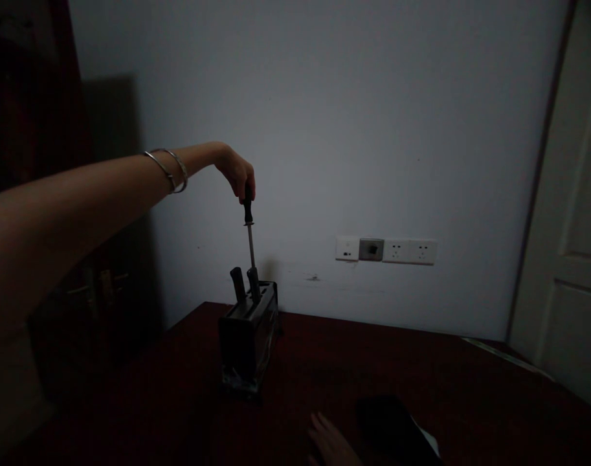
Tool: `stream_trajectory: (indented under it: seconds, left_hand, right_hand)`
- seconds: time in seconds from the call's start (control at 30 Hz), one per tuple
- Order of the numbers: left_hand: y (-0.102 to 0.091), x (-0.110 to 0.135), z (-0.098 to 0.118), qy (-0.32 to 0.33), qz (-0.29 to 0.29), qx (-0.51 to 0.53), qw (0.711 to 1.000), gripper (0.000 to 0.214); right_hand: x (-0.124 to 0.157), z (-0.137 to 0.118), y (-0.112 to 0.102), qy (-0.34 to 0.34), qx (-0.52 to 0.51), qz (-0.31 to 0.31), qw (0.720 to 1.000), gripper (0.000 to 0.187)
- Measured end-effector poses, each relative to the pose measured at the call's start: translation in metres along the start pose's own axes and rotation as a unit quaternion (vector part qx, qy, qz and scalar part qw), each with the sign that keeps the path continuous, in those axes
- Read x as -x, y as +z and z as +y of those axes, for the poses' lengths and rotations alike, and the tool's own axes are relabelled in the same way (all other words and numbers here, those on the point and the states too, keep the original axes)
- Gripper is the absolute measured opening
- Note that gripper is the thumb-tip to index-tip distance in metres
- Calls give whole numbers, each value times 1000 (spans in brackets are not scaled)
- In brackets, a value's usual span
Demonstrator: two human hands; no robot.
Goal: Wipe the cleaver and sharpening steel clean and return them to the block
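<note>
The left grip (pixel 241 181) clasps the black-handled rod (pixel 250 232) from above, likely keeping it near upright over the knife block (pixel 237 349), while the right grip (pixel 330 440) lies open by the counter (pixel 319 362)

Left arm (pixel 105 194): outstretched, raised from the left edge. Wrist (pixel 221 153): sharply bent. Left grip (pixel 239 175): pointed downward, fingers (pixel 251 184) drawn together. Right grip (pixel 333 444): held low, cropped by the lower edge, fingers extended, slightly parted.
</note>
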State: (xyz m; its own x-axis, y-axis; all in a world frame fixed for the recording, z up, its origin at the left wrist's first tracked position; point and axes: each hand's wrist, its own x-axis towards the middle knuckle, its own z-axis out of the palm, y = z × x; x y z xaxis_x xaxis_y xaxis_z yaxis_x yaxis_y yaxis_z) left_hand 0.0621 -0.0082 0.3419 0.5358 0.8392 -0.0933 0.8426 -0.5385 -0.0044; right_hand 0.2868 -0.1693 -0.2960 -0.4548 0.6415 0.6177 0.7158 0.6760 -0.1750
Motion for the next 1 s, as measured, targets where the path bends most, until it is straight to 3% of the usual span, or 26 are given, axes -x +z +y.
stream_trajectory:
  seconds: [0.13,0.23,0.3,0.4,0.5,0.7,0.83,1.0]
  left_hand:
    - [-17,2,4,42,31,-15,999,31]
    - [-26,5,13,43,69,9,997,31]
    - [-27,7,20,54,79,15,995,31]
    - [-17,5,32,92,86,22,992,34]
    - [3,0,43,140,106,31,984,34]
    - [43,-7,69,255,143,44,955,36]
    - [75,-3,82,318,194,70,925,37]
    - [146,4,98,352,244,202,881,35]
  right_hand:
    - [-4,-6,-3,48,-42,-27,998,38]
    - [-6,-15,-7,113,-112,-1,987,35]
    - [-10,-25,-16,181,-177,40,966,33]
    - [-24,-44,-47,318,-262,96,906,37]
    - [-51,-62,-91,404,-333,143,840,46]
    - [-110,-68,-161,384,-541,237,710,61]
    - [-129,-62,-184,357,-597,254,672,56]
    - [-136,-66,-195,339,-629,274,644,61]
